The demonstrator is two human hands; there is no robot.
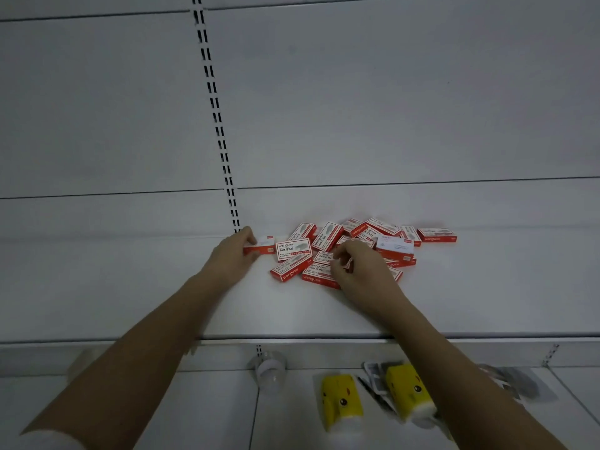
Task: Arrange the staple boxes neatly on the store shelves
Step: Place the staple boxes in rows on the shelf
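Several red and white staple boxes [360,245] lie in a loose heap on the white shelf [292,310], near its back wall. My left hand [233,254] grips one staple box [264,244] at the heap's left end, beside the slotted upright. My right hand [357,264] reaches into the middle of the heap with curled fingers and pinches a small box there, mostly hidden under the fingers. One box [436,234] lies apart at the far right.
A slotted upright strip [214,108] runs down the back panel. Below the shelf's front edge, a lower shelf holds two yellow duck-faced items [341,401], a roll of clear tape [268,365] and some grey packets [516,381].
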